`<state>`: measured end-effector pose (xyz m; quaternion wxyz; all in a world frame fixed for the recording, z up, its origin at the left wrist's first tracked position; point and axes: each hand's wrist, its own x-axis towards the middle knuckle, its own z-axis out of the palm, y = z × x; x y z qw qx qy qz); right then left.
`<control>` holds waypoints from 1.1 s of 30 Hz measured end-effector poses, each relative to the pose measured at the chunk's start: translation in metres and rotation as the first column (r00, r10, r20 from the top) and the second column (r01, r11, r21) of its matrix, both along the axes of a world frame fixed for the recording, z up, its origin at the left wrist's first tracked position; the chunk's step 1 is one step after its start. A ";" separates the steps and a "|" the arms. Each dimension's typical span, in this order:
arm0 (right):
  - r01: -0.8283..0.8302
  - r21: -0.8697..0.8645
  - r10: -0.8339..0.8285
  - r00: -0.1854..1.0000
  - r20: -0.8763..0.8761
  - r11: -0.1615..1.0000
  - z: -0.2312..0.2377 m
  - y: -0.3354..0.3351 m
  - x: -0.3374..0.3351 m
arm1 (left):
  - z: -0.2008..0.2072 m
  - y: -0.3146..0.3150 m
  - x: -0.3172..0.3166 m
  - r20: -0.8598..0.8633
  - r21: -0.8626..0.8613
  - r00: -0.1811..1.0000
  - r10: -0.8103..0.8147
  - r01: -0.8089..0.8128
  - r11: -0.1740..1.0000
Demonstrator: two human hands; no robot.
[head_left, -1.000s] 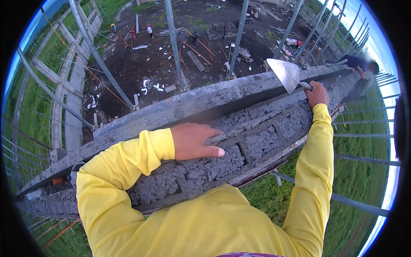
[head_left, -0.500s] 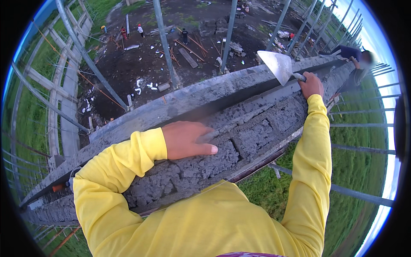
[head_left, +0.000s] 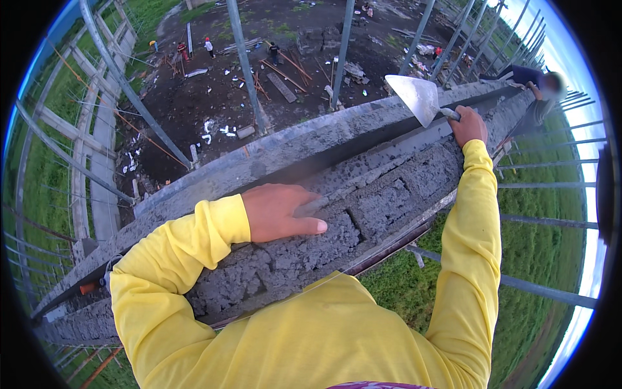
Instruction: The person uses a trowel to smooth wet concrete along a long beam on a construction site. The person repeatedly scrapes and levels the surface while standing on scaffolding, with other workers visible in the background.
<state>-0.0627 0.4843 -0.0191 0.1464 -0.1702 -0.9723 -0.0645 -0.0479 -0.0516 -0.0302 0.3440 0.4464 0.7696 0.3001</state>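
My right hand (head_left: 469, 126) is closed round the handle of a pointed trowel (head_left: 414, 98). Its triangular metal blade, smeared with pale grey, is raised over the channel between two concrete strips. On the near strip, a rough wall top (head_left: 385, 206) coated in dark grey mortar, rests my left hand (head_left: 278, 212). Its thumb lies apart from the index finger, with a grey patch showing between them. The other fingertips are out of sight past the strip's ridge. Cracks and grooves run through the mortar beside that hand.
A smoother concrete beam (head_left: 214, 176) runs along the channel's far side. Farther along the wall at the right leans a co-worker (head_left: 534, 97). Metal poles (head_left: 245, 61) rise beyond the beam. Far below lie dark ground with scattered debris and several people, and grass (head_left: 538, 259).
The trowel and my right hand have shifted very slightly left and down. My left hand stays in place on the mortar.
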 end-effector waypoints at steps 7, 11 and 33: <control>0.003 0.004 -0.003 1.000 -0.007 1.000 0.000 -0.001 0.000 | -0.001 0.000 0.000 -0.012 0.000 1.000 0.001 -0.001 1.000; 0.008 0.009 -0.008 1.000 -0.003 1.000 -0.001 0.000 0.000 | -0.001 0.000 -0.001 -0.005 -0.018 1.000 -0.006 0.006 1.000; 0.002 0.005 -0.002 1.000 0.000 1.000 0.002 -0.003 0.001 | 0.004 0.001 -0.001 -0.011 -0.050 1.000 -0.018 0.018 0.999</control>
